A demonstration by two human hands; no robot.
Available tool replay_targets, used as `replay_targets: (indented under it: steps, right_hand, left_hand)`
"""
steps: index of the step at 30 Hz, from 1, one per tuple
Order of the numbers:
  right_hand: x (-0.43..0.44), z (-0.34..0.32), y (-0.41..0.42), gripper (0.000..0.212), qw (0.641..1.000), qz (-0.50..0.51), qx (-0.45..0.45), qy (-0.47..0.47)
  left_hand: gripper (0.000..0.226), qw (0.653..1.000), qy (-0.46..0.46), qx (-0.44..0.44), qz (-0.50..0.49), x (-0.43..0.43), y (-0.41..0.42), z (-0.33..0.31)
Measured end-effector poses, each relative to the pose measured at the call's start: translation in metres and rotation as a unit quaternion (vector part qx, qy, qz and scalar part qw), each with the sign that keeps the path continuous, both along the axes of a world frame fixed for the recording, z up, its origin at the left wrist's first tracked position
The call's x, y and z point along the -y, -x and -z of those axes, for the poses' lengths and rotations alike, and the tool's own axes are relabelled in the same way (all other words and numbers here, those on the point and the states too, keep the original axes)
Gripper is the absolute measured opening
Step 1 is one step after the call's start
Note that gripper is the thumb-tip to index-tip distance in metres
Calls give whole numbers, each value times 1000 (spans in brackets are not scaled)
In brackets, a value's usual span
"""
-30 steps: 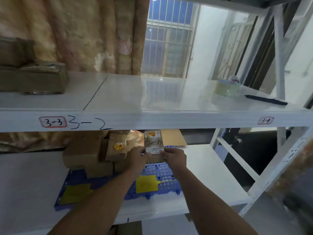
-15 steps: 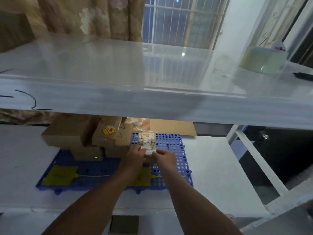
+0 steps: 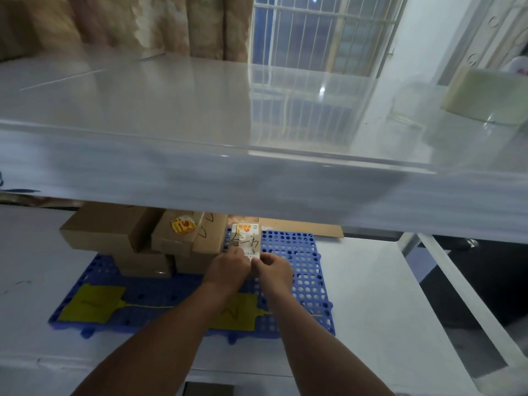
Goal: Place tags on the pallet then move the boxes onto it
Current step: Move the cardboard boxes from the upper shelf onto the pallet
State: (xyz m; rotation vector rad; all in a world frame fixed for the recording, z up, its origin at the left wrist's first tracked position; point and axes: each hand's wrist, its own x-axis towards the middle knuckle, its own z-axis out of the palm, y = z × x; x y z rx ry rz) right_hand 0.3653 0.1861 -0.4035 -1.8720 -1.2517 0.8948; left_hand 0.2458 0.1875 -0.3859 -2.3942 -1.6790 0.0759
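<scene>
A blue perforated pallet (image 3: pixel 297 270) lies on the lower white shelf. Two yellow tags rest on its front part: one at the left (image 3: pixel 91 305), one in the middle (image 3: pixel 237 312), partly under my forearms. Several brown cardboard boxes (image 3: pixel 114 232) are stacked on the pallet's left and back. A small box with a white printed label (image 3: pixel 247 238) stands on the pallet next to that stack. My left hand (image 3: pixel 228 267) and my right hand (image 3: pixel 275 271) both grip its near end.
The upper white shelf (image 3: pixel 257 178) overhangs closely above the boxes. A roll of clear tape (image 3: pixel 491 95) sits on it at the right. A flat cardboard sheet (image 3: pixel 303 227) lies behind the pallet. White shelf struts (image 3: pixel 457 281) slope down at the right.
Both hands have lowered the labelled box from beneath the upper shelf down onto the pallet beside the stack. My view has tilted downward and moved closer.
</scene>
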Motion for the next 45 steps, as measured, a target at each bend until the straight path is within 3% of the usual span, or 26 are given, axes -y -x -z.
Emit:
replay_targets:
  steps: [24,29,32,38,45]
  right_hand:
    - [11,-18,10,37,998,-47,32,16]
    - [24,-32,10,38,995,-37,96,17]
    - [32,-45,9,34,985,-82,154,-4]
    - [43,-84,18,55,911,-191,362,-54]
    - [85,-154,57,69,883,-206,420,-28]
  left_hand:
    - [37,999,-33,-8,13,15,-2,8]
    - [31,1000,-8,5,26,23,-1,-3]
    - [41,999,26,40,-16,31,6,-22]
    - [56,985,-13,138,-104,41,47,-74]
    - [73,985,-35,155,-63,65,118,-139]
